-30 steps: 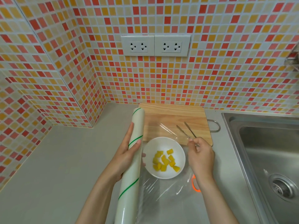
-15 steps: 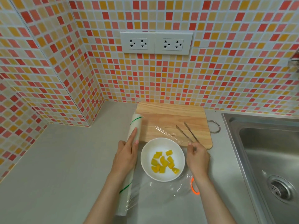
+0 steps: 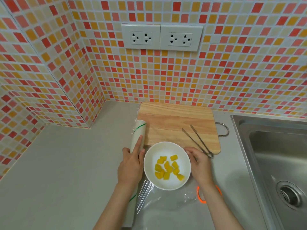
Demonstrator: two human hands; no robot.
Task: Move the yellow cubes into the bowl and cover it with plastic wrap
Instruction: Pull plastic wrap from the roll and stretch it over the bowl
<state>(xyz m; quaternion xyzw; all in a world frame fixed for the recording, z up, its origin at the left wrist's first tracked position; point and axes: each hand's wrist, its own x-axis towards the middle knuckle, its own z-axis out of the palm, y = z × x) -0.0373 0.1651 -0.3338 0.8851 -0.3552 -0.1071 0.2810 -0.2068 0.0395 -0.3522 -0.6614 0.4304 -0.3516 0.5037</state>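
At the frame's lower middle, the bowl holds the yellow cubes. The left hand grips the wrap roll; the right hand's fingers pinch the film's edge. Slack film may cling to itself, or a tug may drag the bowl.

White bowl sits upright on the counter at the board's near edge, yellow cubes heaped inside. Plastic wrap roll lies just left of it, its clear sheet spread rightward, wrinkled, over bowl and near counter.
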